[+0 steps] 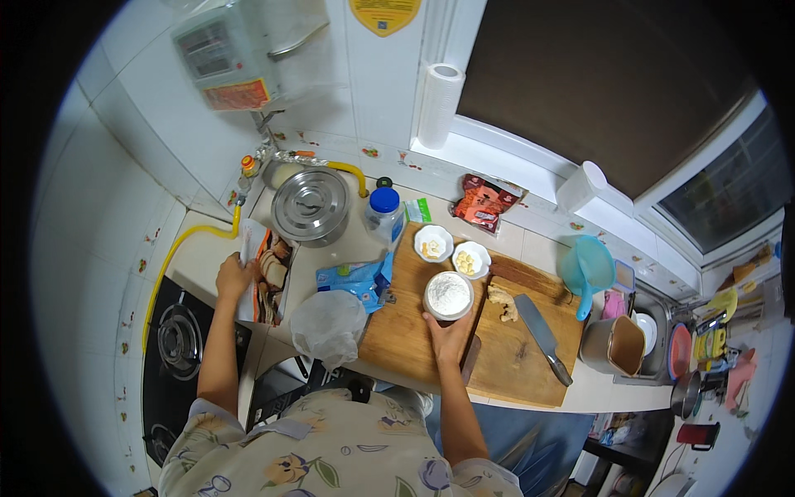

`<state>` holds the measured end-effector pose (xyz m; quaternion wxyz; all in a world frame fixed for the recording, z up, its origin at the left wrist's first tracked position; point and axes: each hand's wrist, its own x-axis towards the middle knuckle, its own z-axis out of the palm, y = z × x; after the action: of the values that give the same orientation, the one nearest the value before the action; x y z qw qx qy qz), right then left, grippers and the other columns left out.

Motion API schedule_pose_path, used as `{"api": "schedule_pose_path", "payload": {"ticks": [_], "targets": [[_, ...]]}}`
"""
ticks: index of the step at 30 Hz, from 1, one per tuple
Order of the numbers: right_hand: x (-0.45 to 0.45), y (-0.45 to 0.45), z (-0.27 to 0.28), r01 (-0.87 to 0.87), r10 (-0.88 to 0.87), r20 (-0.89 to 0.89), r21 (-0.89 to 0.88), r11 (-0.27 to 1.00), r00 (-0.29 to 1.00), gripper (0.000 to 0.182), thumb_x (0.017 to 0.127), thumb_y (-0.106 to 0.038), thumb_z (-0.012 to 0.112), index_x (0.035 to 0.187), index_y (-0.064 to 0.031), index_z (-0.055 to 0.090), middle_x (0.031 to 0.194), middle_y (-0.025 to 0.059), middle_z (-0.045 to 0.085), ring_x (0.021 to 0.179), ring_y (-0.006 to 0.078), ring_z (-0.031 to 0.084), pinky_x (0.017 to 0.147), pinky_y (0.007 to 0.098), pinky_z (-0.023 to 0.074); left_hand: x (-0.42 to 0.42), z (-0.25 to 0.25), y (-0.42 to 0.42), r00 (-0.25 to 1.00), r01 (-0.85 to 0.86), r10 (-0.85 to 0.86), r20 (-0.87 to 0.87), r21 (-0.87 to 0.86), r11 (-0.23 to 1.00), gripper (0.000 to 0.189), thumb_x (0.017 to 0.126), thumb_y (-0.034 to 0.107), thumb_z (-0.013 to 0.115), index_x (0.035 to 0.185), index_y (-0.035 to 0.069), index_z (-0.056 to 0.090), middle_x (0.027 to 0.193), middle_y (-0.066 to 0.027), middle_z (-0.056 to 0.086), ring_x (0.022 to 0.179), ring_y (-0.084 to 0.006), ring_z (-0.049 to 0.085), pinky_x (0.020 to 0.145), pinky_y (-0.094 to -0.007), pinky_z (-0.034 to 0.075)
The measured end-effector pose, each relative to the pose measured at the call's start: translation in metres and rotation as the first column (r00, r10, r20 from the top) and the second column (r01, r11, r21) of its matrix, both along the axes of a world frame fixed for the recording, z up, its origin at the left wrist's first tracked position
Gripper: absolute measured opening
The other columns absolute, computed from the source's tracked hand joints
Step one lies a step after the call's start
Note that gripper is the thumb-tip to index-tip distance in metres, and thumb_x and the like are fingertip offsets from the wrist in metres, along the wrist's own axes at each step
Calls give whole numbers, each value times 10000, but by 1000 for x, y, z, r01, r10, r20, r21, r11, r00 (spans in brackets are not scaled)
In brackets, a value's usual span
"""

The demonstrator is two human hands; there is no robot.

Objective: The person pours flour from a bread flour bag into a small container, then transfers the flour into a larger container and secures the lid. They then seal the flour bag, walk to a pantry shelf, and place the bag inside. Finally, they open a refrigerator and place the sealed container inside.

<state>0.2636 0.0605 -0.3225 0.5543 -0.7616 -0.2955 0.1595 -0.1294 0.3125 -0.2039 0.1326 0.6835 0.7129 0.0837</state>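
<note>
My left hand (233, 278) grips the left edge of a printed packet (271, 273) with pictures of sliced bread, beside the gas hob. My right hand (448, 335) holds a round container of white powder (449, 296) over the wooden cutting board (397, 329). Behind it are two small white scalloped bowls, one with pale pieces (433, 243), the other with what look like peeled garlic cloves (471, 259). A second board (515, 360) bears a ginger root (504, 303) and a cleaver-like knife (543, 338). An opened blue packet (354, 279) and a translucent plastic bag (328, 323) lie between my hands.
A lidded steel pot (310, 208) and a blue-capped jar (384, 214) stand at the back, with a red packet (487, 202) by the window. The black gas hob (180, 341) is at left. A turquoise dipper (587, 267) and the sink (659, 323) are at right.
</note>
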Motion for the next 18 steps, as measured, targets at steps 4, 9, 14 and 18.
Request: {"api": "schedule_pose_path", "payload": {"ticks": [4, 9, 14, 18], "targets": [[0, 8, -19, 19, -15, -34, 121, 993, 999, 1116, 601, -183, 927, 1464, 18, 250, 1376, 200, 482, 1274, 319, 486, 1065, 386, 393, -10, 6, -3, 999, 38, -37, 20, -44, 998, 796, 801, 402, 713, 1423, 10, 409, 1072, -249, 685, 993, -374, 677, 851, -442, 521], [1, 9, -16, 58, -61, 31, 84, 995, 998, 988, 605, -213, 915, 1391, 1, 354, 1310, 198, 511, 1216, 344, 515, 1023, 406, 418, -15, 6, -13, 986, 136, -141, 85, 63, 989, 847, 787, 401, 747, 1413, -47, 395, 1182, -308, 621, 1094, -425, 620, 921, -442, 494], [-1, 10, -7, 73, -78, 42, 116, 991, 996, 947, 606, -205, 894, 1372, 0, 377, 1274, 195, 504, 1199, 351, 510, 1020, 412, 414, -12, 11, -15, 969, 195, -218, 117, 184, 963, 867, 783, 409, 779, 1395, -78, 405, 1279, -323, 556, 1201, -424, 546, 997, -447, 445], [-8, 9, -4, 123, -131, 25, 208, 970, 991, 942, 610, -203, 889, 1366, 11, 369, 1282, 196, 490, 1211, 346, 498, 1024, 419, 408, -13, 8, -8, 963, 220, -246, 110, 202, 954, 860, 787, 405, 770, 1396, -79, 403, 1273, -317, 561, 1191, -421, 553, 990, -447, 449]]}}
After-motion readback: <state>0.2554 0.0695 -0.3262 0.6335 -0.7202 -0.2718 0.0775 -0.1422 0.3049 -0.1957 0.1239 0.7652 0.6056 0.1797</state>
